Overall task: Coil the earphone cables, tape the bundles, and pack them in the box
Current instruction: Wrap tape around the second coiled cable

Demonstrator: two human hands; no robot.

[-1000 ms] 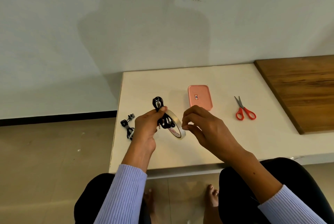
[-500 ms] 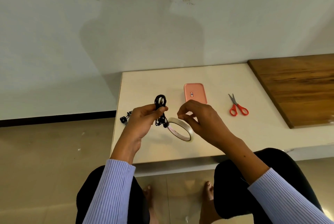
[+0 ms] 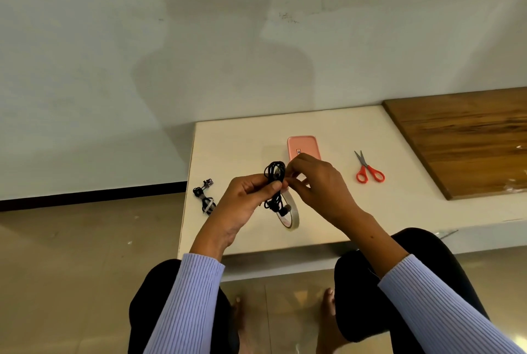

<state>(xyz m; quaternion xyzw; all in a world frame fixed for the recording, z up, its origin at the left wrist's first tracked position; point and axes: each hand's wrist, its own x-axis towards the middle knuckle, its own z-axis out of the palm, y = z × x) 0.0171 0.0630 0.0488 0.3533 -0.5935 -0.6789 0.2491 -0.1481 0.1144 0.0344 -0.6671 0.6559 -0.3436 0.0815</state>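
My left hand (image 3: 243, 201) grips a coiled black earphone bundle (image 3: 274, 175) upright above the white table (image 3: 236, 142). My right hand (image 3: 320, 182) pinches its fingertips against the middle of that bundle, with what looks like a tape end between them. The clear tape roll (image 3: 291, 217) stands on edge just below the bundle, partly hidden by the earbuds. A second black earphone bundle (image 3: 206, 198), wrapped with tape, lies near the table's left edge. The closed pink box (image 3: 302, 146) lies behind my right hand.
Red-handled scissors (image 3: 370, 173) lie to the right of the box. A brown wooden board (image 3: 462, 136) covers the table's right end. The table's left edge drops to a tiled floor, and my knees sit under the near edge.
My right hand has moved left from beside the tape roll up to the bundle. My left hand has raised the bundle slightly.
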